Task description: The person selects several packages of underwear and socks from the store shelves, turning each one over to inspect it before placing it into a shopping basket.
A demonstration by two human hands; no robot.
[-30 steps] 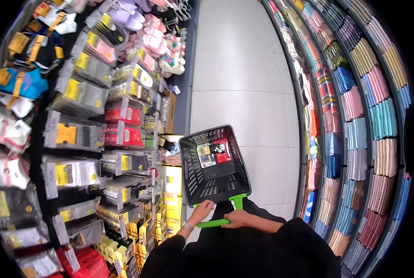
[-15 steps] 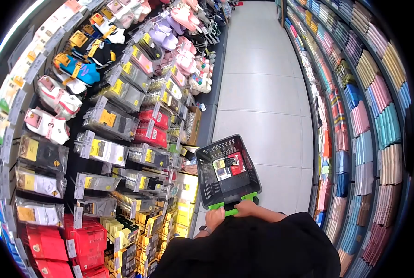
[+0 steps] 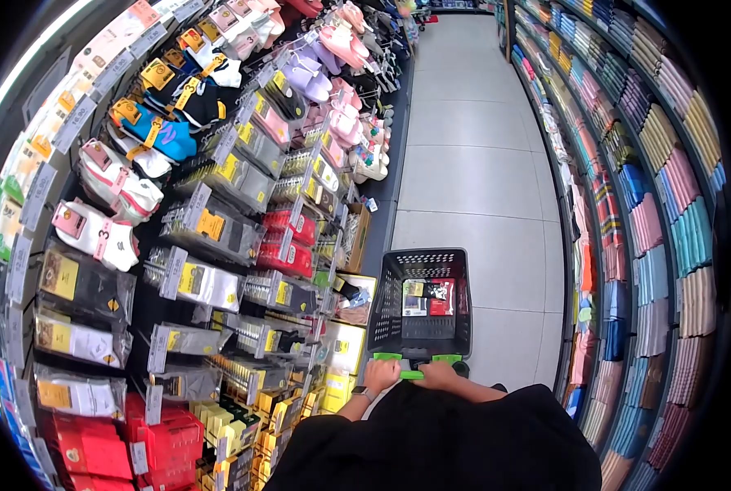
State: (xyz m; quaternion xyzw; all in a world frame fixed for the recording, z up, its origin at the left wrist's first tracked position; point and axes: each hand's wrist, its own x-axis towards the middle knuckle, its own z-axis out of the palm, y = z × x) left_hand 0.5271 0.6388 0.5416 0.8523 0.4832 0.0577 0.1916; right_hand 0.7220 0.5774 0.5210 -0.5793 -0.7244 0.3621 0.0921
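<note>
A black shopping basket cart (image 3: 418,340) with perforated walls stands right in front of me. Its green handle (image 3: 412,375) is gripped by both hands. My left hand (image 3: 381,374), with a watch on the wrist, wraps round the left part of the handle. Close beside it, my right hand (image 3: 437,374) is closed round the right part. At the bottom of the basket lie a flat red package (image 3: 441,297) and a package with dark, white and yellowish areas (image 3: 415,298), side by side.
Packaged socks (image 3: 210,282) hang on the left rack, with slippers (image 3: 306,75) farther along. Red boxes (image 3: 91,446) fill its near lower part. Folded towels or cloths (image 3: 692,225) are stacked on the right shelves. A tiled aisle floor (image 3: 484,172) runs ahead between them.
The cart has swung from a tilt to nearly straight along the aisle, shifting right in view. Both hands have stayed on its handle. The left rack appears slightly farther right and lower.
</note>
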